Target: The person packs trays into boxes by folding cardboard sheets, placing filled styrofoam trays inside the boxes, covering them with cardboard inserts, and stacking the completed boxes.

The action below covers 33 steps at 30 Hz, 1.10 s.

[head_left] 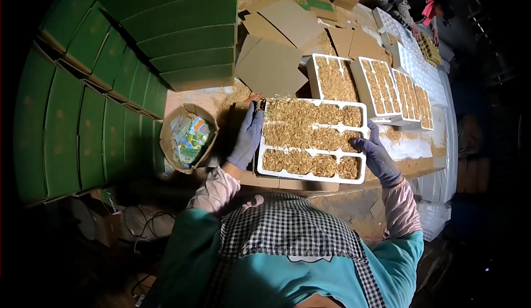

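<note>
From where I stand I count one white foam tray (311, 179) between the worker's two gloved hands, at the near edge of the tabletop (412, 151); whether anything bears it from below, I can't see. It's filled with golden shavings (298, 136) in three rows, heaped over the dividers toward its far left corner. The long axis runs left to right, across the worker's body and roughly along the near edge, with the rows pointing the same way and the open face turned up.

The right hand (377, 156) is partly closed around the tray's right end, bent digits over the rim. The left hand (247, 137) lies half-curled along the left end; its fingertips are partly hidden, so I can't tell how firmly it grips.

Beyond, toward the right edge, stand four more filled trays (380, 86), their long sides pointing away from the worker. Cardboard sheets (271, 70) overlap too much to count. One round tub (213, 122) of bright packets sits left, beside many green cartons (66, 131). Near the far right corner, a co-worker (428, 10) has both hands at one yellowish tray (428, 49).
</note>
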Tool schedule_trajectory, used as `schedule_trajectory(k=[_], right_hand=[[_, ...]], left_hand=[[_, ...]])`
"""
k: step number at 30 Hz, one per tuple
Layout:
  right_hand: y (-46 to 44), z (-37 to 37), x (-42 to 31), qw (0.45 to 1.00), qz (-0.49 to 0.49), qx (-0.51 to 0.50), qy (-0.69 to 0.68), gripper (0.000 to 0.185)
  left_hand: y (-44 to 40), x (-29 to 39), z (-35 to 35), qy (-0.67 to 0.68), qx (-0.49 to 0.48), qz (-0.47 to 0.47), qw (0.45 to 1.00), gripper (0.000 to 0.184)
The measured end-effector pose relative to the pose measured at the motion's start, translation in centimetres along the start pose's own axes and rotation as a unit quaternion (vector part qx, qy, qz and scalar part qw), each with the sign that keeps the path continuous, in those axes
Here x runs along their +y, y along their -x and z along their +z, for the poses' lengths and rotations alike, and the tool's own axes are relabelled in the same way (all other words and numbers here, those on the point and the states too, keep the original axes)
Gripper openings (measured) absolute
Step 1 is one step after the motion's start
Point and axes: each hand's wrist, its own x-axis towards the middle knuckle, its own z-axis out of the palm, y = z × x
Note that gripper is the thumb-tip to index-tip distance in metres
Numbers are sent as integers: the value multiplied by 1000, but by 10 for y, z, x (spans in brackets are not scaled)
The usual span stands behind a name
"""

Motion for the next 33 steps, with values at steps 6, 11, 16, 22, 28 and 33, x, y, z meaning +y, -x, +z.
schedule_trajectory(k=[6, 11, 16, 22, 28, 33], right_hand=[[-23, -8, 26, 981, 17, -43, 188, 56], [-46, 11, 36, 829, 15, -44, 557, 110], [-76, 13, 50, 629, 9, -106, 770, 107], [-166, 71, -63, 699, -141, 16, 701, 35], [-344, 48, 34, 644, -34, -37, 763, 82], [-328, 19, 18, 811, -138, -80, 563, 35]], left_hand=[[10, 12, 2, -150, -6, 28, 988, 56], [16, 16, 12, -368, 16, 145, 918, 54], [30, 56, -33, -323, 2, 75, 944, 31], [11, 28, -191, -769, 135, 104, 617, 31], [-17, 5, -194, -818, 148, -36, 554, 29], [26, 71, -157, -734, 105, 113, 662, 16]])
